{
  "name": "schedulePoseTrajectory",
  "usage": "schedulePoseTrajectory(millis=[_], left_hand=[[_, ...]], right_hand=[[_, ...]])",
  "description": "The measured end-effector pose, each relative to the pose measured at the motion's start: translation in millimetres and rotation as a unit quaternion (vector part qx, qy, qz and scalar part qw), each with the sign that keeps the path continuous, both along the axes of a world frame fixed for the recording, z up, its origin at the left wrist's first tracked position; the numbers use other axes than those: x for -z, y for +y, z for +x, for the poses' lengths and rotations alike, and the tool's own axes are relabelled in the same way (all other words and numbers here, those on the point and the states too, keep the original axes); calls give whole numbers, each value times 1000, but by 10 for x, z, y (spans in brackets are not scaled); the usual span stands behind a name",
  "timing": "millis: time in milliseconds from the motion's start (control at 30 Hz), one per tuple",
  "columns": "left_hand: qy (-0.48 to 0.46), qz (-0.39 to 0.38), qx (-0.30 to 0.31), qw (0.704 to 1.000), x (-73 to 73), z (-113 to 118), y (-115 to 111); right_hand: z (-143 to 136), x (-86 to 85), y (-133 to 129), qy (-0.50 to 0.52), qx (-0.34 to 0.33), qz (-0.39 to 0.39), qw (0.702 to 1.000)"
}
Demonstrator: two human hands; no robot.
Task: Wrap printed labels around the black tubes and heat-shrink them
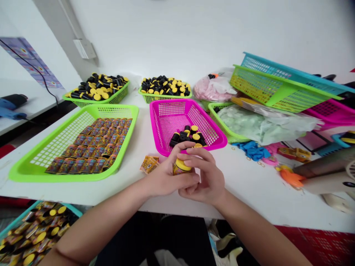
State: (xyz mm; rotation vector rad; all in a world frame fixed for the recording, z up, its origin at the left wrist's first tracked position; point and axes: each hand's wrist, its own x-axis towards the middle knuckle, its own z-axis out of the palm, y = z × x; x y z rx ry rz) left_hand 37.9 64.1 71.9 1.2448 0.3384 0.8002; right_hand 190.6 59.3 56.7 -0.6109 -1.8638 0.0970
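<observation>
Between my two hands is a small canister (pixel 182 167) with a yellow lid and a printed yellow wrap; its lower part is hidden by fingers. My left hand (pixel 163 177) curls round it from the left, thumb across the front. From the right, my right hand (pixel 206 175) closes on it too, fingertips on the lid. Just left of my hands lies a small stack of printed yellow labels (pixel 149 164). Right behind them stands a magenta basket (pixel 166 122) with several black canisters with yellow lids (pixel 195 136).
A green basket (pixel 19 171) with rows of wrapped canisters is at left. Two green baskets of black-and-yellow canisters (pixel 97 88) stand at the wall. Stacked baskets (pixel 257 85), plastic bags (pixel 260 122) and a heat gun (pixel 327 170) are right. Another basket (pixel 76 210) sits below the table edge.
</observation>
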Motion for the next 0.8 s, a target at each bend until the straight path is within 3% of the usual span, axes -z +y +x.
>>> schedulePoseTrajectory(millis=[67,133,233,333,500,700,800], left_hand=[[19,27,-2,999,1,-10,-7],[77,52,-67,993,-12,-12,-30],[187,122,-213,951,-46,-2,-87],[228,195,-284,911,-68,10,-139],[204,217,-278,913,-50,-12,-170],[165,218,-146,951,-58,-153,-122],[158,246,-119,949,-92,-226,-86]], right_hand=[[8,-10,4,-8,-2,24,1000],[29,-11,9,-49,28,68,996],[56,13,13,-117,78,142,980],[57,65,17,-129,93,169,973],[73,134,0,-114,165,230,952],[96,58,-74,-130,130,208,961],[57,36,-96,-126,104,191,968]])
